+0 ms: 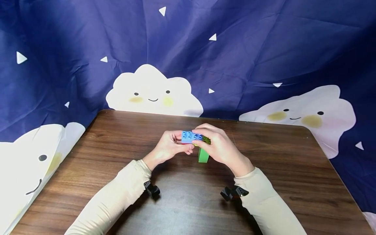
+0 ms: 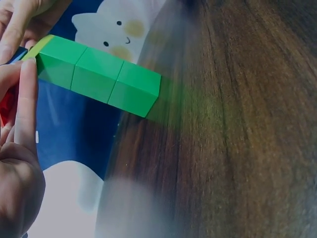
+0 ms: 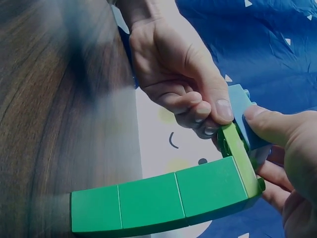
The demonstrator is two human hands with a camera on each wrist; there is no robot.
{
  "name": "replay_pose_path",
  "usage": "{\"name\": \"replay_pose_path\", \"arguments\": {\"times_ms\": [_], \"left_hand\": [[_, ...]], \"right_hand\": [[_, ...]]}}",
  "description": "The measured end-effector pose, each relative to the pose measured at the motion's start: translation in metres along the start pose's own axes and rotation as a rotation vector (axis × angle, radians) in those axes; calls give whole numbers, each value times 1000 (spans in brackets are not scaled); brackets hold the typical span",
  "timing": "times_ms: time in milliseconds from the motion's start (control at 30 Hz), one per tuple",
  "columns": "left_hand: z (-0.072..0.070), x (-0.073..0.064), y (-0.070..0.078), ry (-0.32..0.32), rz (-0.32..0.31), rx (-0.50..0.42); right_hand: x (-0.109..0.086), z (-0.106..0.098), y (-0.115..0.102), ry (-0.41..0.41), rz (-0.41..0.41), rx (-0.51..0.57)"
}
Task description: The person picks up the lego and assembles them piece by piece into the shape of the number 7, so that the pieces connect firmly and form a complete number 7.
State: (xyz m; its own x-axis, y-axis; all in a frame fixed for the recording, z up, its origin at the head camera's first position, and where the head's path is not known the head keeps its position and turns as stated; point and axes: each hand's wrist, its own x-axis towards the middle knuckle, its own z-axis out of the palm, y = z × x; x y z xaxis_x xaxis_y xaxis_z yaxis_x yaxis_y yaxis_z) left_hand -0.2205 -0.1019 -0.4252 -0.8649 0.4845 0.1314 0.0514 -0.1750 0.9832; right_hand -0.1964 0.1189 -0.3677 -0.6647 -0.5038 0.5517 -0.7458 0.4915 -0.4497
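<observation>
A tower of three green toy building blocks (image 3: 151, 203) stands on the table, with a lime-green plate (image 3: 240, 163) across its top. Above the plate lies a blue block (image 1: 186, 137), its studs facing up. Part of a red block (image 2: 7, 105) shows beneath the blue one, mostly covered by fingers. My left hand (image 1: 168, 147) grips the left end of this top part, thumb at the near side by the plate's end. My right hand (image 1: 223, 146) pinches the blue block toward its right end, thumb on the near face.
The brown wooden table (image 1: 188, 202) spreads around the tower. A dark blue cloth (image 1: 188, 39) with white clouds and triangles hangs behind and beside it. Small black wrist devices (image 1: 152, 190) sit at both sleeves.
</observation>
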Motion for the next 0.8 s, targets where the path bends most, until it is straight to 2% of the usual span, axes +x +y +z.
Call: {"name": "replay_pose_path", "arguments": {"times_ms": [233,633,800], "left_hand": [[2,-1,-2,-3,0,-64],[3,-2,-6,18,11,-99],[3,-2,-5,12,10,-102]], "right_hand": [[-2,1,0,-5,-8,-2],[-4,4,1,-40,17,5],[-7,6,4,-4,18,18]]}}
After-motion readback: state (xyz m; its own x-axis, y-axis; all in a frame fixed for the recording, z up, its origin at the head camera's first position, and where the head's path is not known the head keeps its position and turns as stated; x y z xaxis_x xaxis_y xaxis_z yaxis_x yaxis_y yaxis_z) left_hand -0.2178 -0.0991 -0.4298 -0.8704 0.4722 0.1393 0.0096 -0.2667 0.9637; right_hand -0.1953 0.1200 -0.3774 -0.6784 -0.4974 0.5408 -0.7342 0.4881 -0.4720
